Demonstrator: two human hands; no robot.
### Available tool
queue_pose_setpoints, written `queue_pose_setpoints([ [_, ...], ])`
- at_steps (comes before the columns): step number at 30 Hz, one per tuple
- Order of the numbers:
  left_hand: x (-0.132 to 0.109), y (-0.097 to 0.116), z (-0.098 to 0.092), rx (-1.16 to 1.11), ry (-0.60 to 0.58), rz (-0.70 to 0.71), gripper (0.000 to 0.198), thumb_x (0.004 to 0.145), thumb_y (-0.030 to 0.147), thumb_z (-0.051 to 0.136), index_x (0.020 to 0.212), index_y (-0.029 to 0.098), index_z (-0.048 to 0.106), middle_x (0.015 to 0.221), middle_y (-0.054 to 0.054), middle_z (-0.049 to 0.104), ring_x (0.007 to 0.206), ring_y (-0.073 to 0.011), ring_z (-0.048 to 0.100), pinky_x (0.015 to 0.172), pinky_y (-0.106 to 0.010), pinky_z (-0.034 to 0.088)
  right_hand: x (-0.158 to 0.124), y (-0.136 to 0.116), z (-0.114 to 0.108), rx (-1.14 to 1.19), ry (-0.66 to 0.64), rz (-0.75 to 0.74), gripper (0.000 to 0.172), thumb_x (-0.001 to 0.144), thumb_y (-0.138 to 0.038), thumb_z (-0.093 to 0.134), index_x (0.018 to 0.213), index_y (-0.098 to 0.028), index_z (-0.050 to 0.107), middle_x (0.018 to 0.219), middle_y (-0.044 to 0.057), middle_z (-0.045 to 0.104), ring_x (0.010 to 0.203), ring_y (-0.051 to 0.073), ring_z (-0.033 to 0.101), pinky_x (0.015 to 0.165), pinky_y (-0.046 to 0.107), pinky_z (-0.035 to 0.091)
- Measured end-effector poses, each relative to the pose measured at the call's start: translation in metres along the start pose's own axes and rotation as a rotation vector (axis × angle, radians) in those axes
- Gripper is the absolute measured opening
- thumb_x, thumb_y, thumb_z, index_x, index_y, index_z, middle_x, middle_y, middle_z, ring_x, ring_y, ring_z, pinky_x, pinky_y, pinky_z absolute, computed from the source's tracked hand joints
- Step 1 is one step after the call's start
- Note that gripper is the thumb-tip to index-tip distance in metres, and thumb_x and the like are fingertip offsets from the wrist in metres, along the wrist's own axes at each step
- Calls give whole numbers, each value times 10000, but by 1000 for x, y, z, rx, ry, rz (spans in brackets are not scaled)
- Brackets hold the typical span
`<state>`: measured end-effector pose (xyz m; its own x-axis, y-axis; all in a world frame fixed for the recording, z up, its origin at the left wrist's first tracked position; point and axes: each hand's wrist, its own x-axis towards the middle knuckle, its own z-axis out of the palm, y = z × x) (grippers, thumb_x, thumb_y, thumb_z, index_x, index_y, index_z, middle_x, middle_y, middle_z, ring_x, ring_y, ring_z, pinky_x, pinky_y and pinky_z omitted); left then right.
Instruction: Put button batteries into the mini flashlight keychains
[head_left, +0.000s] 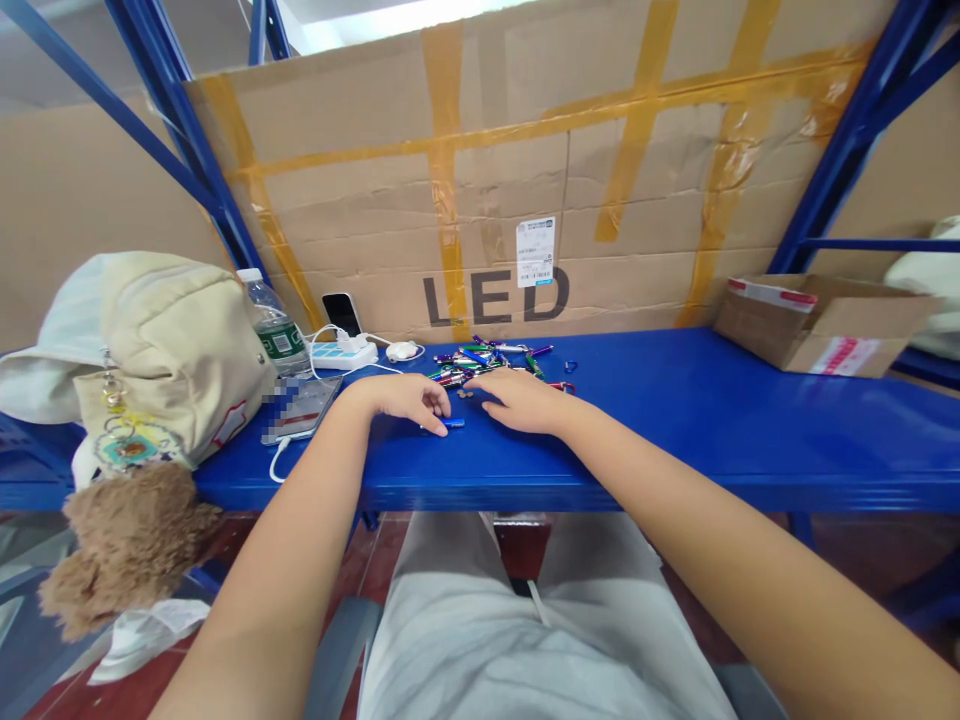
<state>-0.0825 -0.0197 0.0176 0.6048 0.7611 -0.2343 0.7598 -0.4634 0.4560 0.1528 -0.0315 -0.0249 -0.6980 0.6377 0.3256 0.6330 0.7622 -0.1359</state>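
My left hand (414, 400) is low over the front half of the blue tabletop, its fingers curled. At its thumb is a small blue metal tube (454, 424), partly hidden by the thumb and seemingly pinched there. My right hand (519, 402) lies palm down with fingers stretched toward the left, holding nothing that I can see. Just off its fingertips are a few small round brownish discs (466, 394). Behind both hands spreads a pile of slim, shiny coloured tubes (487, 355) in blue, green, purple and red. The right hand hides part of the pile.
Left on the blue table (645, 420) are a cream bag (172, 340), water bottle (276, 325), tablet (304, 410), power strip (341, 354) and white cables. A phone (342, 314) leans behind. An open cardboard box (817, 325) stands right. Tall taped cardboard (337, 230) closes the back.
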Motion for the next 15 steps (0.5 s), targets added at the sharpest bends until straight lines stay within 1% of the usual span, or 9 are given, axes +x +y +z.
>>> queue_pose_setpoints([
  [2,2,-2,1,18,17,-4,330,617,443,774,871,236,736,845,-1,729,788,-171,654,717,-244,481,3,-4,1,-19,-37,-6,432,890,-139,468,1301,-184,593,1319,118,630,1194,280,584,998,432,433],
  [4,4,-1,2,11,78,7,295,679,452,722,879,236,732,830,0,728,759,-167,650,692,-246,478,4,-4,1,-37,-38,4,402,894,-118,448,1240,-202,633,1269,106,663,1150,269,614,972,412,442],
  [8,7,0,3,-9,263,82,309,776,480,625,883,195,679,839,-24,713,783,-175,644,712,-269,487,0,5,-2,-23,29,60,293,893,-136,487,1093,-220,684,1139,66,721,1059,244,651,912,362,459],
  [11,12,-1,6,-98,368,165,308,797,466,607,900,176,622,882,-44,711,835,-183,653,771,-302,504,-2,12,-3,40,85,117,250,865,-125,536,1057,-201,677,1044,56,742,993,215,664,869,323,471],
  [13,16,-3,9,-140,397,205,302,792,449,618,916,174,603,912,-52,710,850,-185,656,787,-317,511,-3,16,-3,67,92,148,252,834,-114,574,1055,-187,671,996,55,745,949,204,669,835,304,479],
  [15,19,-3,12,-147,390,218,298,785,433,630,923,172,600,914,-53,705,838,-182,652,779,-320,512,-3,20,-1,86,79,168,265,803,-110,609,1051,-184,669,972,49,743,915,195,671,805,290,484],
])
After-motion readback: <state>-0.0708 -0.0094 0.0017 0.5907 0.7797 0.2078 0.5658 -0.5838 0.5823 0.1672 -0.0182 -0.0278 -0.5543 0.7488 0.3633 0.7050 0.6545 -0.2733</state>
